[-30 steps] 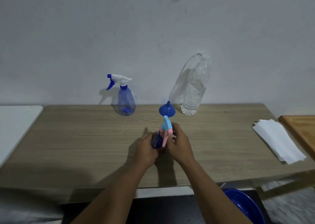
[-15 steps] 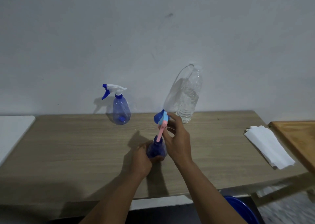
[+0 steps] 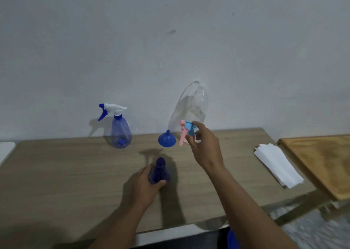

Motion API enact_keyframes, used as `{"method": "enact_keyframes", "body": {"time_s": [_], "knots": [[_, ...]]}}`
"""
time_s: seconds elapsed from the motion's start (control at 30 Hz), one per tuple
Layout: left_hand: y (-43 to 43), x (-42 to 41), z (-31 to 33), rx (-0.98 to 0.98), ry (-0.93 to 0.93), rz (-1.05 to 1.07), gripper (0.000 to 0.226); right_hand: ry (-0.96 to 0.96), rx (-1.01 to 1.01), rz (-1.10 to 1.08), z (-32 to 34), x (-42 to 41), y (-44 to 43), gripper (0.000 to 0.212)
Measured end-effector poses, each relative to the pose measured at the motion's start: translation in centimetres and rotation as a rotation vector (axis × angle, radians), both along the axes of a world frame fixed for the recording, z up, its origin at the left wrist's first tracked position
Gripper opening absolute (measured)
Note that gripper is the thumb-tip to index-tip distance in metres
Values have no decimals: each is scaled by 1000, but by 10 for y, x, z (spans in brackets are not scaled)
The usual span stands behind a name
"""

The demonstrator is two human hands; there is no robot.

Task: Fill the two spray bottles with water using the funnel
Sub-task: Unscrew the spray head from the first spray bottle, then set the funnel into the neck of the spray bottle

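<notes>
My left hand (image 3: 145, 187) grips a dark blue spray bottle (image 3: 159, 171) standing upright on the wooden table (image 3: 66, 173); its neck is uncovered. My right hand (image 3: 205, 146) holds the pink and light-blue spray head (image 3: 186, 131) in the air, up and to the right of that bottle. A blue funnel (image 3: 166, 139) lies on the table behind the bottle. A second spray bottle (image 3: 119, 128), pale blue with a white and blue trigger head, stands at the back left. A tall clear water bottle (image 3: 197, 106) stands by the wall, partly behind my right hand.
A stack of white paper towels (image 3: 278, 165) lies at the table's right end, beside a wooden board (image 3: 325, 163). A white surface (image 3: 5, 150) adjoins the table at the left. A blue basin (image 3: 232, 239) shows below the front edge.
My right hand has lifted the spray head off the dark blue bottle and carried it up and right. My left hand kept hold of the bottle.
</notes>
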State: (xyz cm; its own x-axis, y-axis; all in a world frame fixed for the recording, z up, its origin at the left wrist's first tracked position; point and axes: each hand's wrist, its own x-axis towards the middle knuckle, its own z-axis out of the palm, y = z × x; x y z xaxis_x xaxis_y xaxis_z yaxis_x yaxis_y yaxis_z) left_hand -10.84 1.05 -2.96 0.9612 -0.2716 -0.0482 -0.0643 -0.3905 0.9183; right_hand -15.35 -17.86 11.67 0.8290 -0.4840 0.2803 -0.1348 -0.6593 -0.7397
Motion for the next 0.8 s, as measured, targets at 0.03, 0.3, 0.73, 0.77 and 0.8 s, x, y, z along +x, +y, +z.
{"method": "enact_keyframes", "body": {"time_s": [0.03, 0.3, 0.73, 0.77, 0.8], "knots": [[2, 1, -1, 0, -8, -7, 56, 73, -28, -11, -11, 0, -4, 42], [5, -2, 1, 26, -23, -23, 55, 482, -136, -58, -115, -2, -10, 31], [8, -5, -1, 79, -98, 1, 60, 531, -250, 28, -155, -22, -5, 64], [9, -5, -1, 92, -116, 9, 58, 492, -225, 17, -148, -22, -4, 58], [8, -6, 0, 98, -125, 11, 56, 447, -205, -2, -141, -21, -3, 54]]}}
